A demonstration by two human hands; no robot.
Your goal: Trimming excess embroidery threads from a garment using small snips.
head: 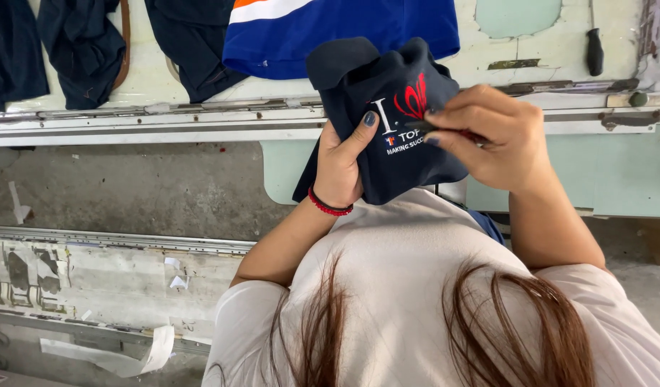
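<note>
Both hands are working one navy embroidered garment (387, 122), held up in the center of the frame over the pale green worktable (609, 179). Left hand (342, 168) is gripping the bunched cloth from below, thumb pressing it flat so the red and white stitching is facing up. Right hand (487, 136) is pinching a small dark tool (426, 125) at the red motif, probably so loose threads are reachable. More dark garments (82, 46) are lying upper left.

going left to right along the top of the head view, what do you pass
dark garment with a brown strap → second dark garment → blue, white and orange garment → left hand gripping the embroidered navy garment → right hand pinching a small tool → dark-handled tool
</note>
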